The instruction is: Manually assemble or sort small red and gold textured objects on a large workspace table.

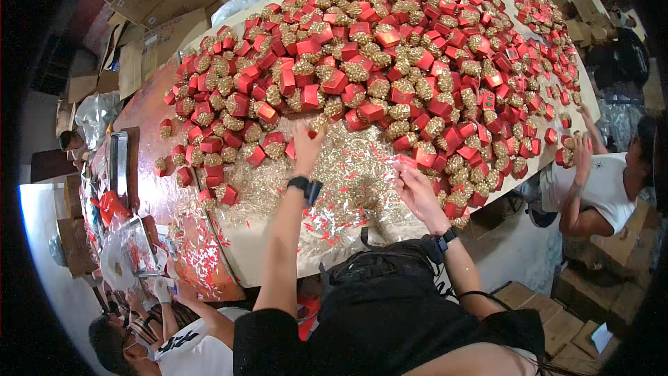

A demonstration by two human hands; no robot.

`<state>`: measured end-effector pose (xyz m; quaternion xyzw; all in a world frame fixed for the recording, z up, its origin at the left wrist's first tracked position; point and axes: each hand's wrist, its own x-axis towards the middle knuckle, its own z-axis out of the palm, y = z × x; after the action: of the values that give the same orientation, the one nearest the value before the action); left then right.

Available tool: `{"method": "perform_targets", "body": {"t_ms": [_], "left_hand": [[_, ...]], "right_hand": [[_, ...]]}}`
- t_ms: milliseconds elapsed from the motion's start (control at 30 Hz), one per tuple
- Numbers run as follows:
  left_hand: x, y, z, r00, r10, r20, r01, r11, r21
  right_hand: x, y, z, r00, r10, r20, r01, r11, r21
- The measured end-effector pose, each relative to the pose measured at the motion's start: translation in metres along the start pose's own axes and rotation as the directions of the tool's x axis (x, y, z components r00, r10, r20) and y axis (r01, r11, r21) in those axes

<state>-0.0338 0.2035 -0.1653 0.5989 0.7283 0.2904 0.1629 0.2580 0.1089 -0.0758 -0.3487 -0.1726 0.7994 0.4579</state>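
Note:
A big heap of small ornaments [334, 82], each a red faceted block with a bumpy gold glitter top, covers most of the table. My left hand [306, 146] reaches to the heap's near edge, its fingers closed on one gold-topped ornament [318, 124]. Farther right, my right hand [416, 191] is raised over the glitter, fingers drawn together. Thin red bits show at its fingertips, and I cannot make out what it holds. Gold glitter with red and white scraps [341, 184] lies between and below my hands.
Cardboard boxes [149, 0] are stacked at the far left. A metal tray [120, 167] lies on the left side of the table [243, 257]. A person in white [602, 184] works at the right edge, another [198, 341] at the lower left. More boxes [557, 317] stand lower right.

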Motion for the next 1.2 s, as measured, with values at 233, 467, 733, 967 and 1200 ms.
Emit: {"method": "perform_targets", "body": {"t_ms": [233,467,733,967,1200], "left_hand": [[-0.121,0.113,-0.068,0.576,-0.193,0.794,0.754,-0.249,-0.607],[-0.169,0.158,-0.115,0.971,-0.064,0.23,0.199,0.748,-0.632],[-0.184,0.164,-0.126,0.996,0.062,0.072,-0.021,0.884,-0.466],[-0.189,0.177,-0.128,0.988,0.049,0.146,0.032,0.861,-0.508],[-0.188,0.18,-0.134,0.968,0.157,0.193,-0.084,0.936,-0.342]], "right_hand": [[-0.003,-0.015,0.051,0.995,-0.089,-0.034,0.09,0.995,0.041],[-0.021,-0.003,0.062,0.971,-0.174,0.165,0.234,0.838,-0.493],[-0.044,-0.017,0.056,0.949,-0.145,0.28,0.279,0.803,-0.527],[-0.061,-0.03,0.061,0.942,-0.131,0.308,0.308,0.702,-0.642],[-0.067,-0.033,0.067,0.934,-0.192,0.301,0.355,0.576,-0.736]]}}
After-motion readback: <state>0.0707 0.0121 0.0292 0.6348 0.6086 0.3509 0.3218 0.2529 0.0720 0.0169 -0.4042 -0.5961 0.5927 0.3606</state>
